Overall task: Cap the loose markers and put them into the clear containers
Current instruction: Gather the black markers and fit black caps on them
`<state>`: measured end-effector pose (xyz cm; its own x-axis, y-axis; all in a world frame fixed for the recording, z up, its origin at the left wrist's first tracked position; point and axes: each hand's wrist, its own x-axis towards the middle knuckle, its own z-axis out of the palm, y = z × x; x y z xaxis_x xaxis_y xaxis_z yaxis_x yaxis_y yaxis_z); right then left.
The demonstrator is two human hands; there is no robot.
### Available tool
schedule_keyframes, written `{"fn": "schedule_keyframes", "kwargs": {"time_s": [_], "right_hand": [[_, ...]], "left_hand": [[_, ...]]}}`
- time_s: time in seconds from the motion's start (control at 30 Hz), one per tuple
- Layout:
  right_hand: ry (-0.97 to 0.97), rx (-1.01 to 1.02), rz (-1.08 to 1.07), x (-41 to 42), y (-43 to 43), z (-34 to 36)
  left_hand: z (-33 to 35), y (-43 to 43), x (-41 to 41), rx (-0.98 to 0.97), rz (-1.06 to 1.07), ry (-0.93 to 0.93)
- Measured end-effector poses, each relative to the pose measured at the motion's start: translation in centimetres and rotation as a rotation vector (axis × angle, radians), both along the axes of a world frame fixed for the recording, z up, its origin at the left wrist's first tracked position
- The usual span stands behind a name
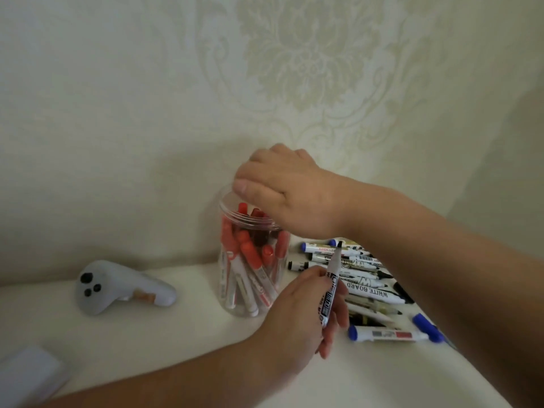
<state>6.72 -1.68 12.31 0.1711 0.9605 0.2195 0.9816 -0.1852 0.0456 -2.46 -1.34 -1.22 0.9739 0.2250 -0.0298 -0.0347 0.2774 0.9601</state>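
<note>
A clear plastic jar point(235, 304) stands upright near the wall, holding several red-capped markers point(250, 260). My right hand point(282, 192) hovers over the jar's mouth, fingers curled downward; whether it holds anything is hidden. My left hand point(306, 313) grips a white marker with black print point(331, 285), its uncapped black tip pointing up. To the right lies a pile of loose markers point(353, 278) with black and blue caps, partly hidden by my right forearm. A blue-capped marker point(385, 334) lies at the pile's near edge.
A white handheld controller point(117, 287) with black buttons lies left of the jar on the cream surface point(164, 343). A white flat object point(26, 375) sits at the bottom left corner. The patterned wall rises directly behind the jar.
</note>
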Motion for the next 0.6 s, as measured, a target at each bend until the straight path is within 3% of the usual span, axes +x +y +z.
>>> {"fn": "schedule_keyframes", "kwargs": {"time_s": [0.1, 0.17, 0.47, 0.6], "right_hand": [[0.029, 0.339, 0.079, 0.9, -1.3, 1.0], [0.085, 0.432, 0.048, 2.0, -3.2, 1.9], [0.338, 0.584, -0.496, 10.4, -20.2, -0.6], [0.41, 0.493, -0.755, 14.0, -25.7, -4.2]], "left_hand": [[0.1, -0.6, 0.7, 0.02, -0.011, 0.001], [0.4, -1.2, 1.3, 0.056, -0.03, -0.023], [0.3, -7.1, 5.7, 0.188, -0.105, -0.091], [-0.9, -11.2, 7.6, 0.203, -0.226, -0.069]]}}
